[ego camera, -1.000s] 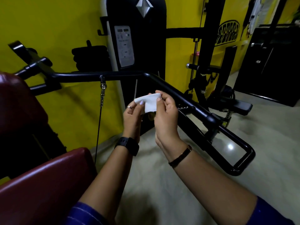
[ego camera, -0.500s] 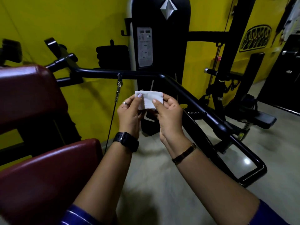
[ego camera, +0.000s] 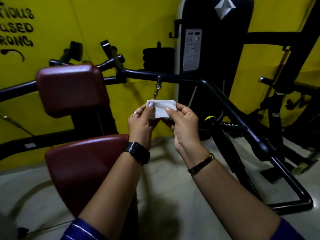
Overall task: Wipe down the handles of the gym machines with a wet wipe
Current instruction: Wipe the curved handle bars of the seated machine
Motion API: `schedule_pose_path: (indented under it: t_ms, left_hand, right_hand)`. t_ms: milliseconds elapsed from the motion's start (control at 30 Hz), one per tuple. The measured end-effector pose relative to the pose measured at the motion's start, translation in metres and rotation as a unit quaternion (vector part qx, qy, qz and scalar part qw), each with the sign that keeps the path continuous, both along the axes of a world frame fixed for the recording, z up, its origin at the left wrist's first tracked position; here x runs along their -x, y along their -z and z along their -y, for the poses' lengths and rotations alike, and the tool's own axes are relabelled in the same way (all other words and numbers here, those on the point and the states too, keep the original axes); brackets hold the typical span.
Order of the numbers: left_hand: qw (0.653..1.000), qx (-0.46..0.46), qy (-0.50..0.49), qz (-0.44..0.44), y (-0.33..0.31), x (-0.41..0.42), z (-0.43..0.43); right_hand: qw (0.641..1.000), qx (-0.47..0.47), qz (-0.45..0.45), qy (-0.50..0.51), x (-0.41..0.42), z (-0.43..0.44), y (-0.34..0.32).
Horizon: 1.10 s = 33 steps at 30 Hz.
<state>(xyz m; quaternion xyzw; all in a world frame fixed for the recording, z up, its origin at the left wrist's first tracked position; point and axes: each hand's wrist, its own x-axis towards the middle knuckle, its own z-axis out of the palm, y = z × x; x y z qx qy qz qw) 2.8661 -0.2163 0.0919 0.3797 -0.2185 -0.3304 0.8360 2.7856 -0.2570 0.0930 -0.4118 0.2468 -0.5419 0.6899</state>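
Near on the left sits the maroon seat pad [ego camera: 83,163]. Past it the left hand [ego camera: 140,122] and right hand [ego camera: 183,125] each pinch one side of the folded white wet wipe [ego camera: 161,108] between thumb and fingers, holding it in the air. Just beyond runs the machine's black handle bar [ego camera: 173,78], clear of the wipe. Farther back, the dark weight tower [ego camera: 216,40] stands against the yellow wall [ego camera: 121,23].

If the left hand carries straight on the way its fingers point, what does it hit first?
Probably the metal cable clip hanging under the black bar, just beyond the wipe that the left hand pinches; depth is unclear.
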Motion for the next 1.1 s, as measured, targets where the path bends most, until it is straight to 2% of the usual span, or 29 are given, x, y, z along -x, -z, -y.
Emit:
schedule_pose_path:
  t_ms: [233, 467, 933, 1100]
  left_hand:
    - [0.996, 0.017, -0.077, -0.029, -0.011, 0.012, -0.035]
    - [0.987, -0.02, -0.159, -0.019, -0.012, 0.045, -0.081]
    - [0.948, -0.072, -0.307, -0.038, 0.017, 0.111, -0.201]
    - [0.934, -0.071, -0.348, -0.042, 0.012, 0.12, -0.241]
  right_hand:
    - [0.996, -0.015, 0.014, -0.086, 0.005, -0.021, -0.01]
    - [0.987, -0.018, 0.003, -0.16, 0.031, -0.048, -0.011]
    - [0.94, -0.07, -0.027, -0.332, 0.074, -0.142, 0.012]
    - [0.925, -0.055, -0.022, -0.374, 0.076, -0.175, 0.011]
